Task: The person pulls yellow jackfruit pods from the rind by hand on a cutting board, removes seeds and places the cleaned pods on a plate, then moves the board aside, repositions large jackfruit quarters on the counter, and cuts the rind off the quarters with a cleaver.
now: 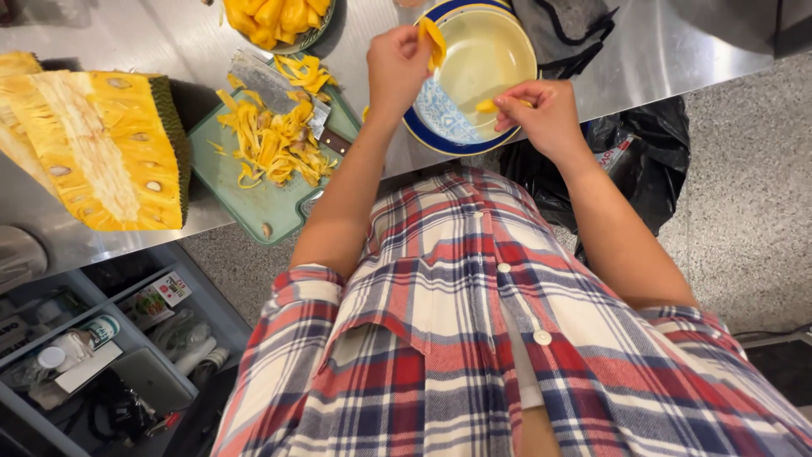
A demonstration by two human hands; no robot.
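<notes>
Two bare hands work above a steel bench [127, 34], seen from the head camera looking down past a red, white and blue plaid shirt [457, 338]. The left hand [396, 68] is raised over the near rim of a cream bowl [486, 59] with a blue patterned edge, its fingers [416, 41] pinched on a yellow jackfruit pod [435, 42] that hangs over the bowl's hollow. The right hand [545, 114] sits at the bowl's near right rim, fingers closed narrowly on a small yellow piece of fruit [486, 106] that lies just inside the bowl.

To the left of the bowl a green cutting board [245, 199] rests on the bench, strewn with yellow jackfruit strands [275, 144]. A cleaver [271, 89] lies across the far part of the board, its blade partly under the strands and its dark handle pointing toward the person. Farther left stands a large cut jackfruit section [97, 148], yellow flesh up and green spiky rind on its right side. At the top edge a dish of peeled yellow pods [275, 19] sits just beyond the board. A grey cloth [567, 30] lies beside the bowl on the right.

Below the bench edge, a black plastic bag [634, 140] hangs open beside the right forearm. Under the bench at lower left, shelves [101, 338] hold packets, a jar and cables.
</notes>
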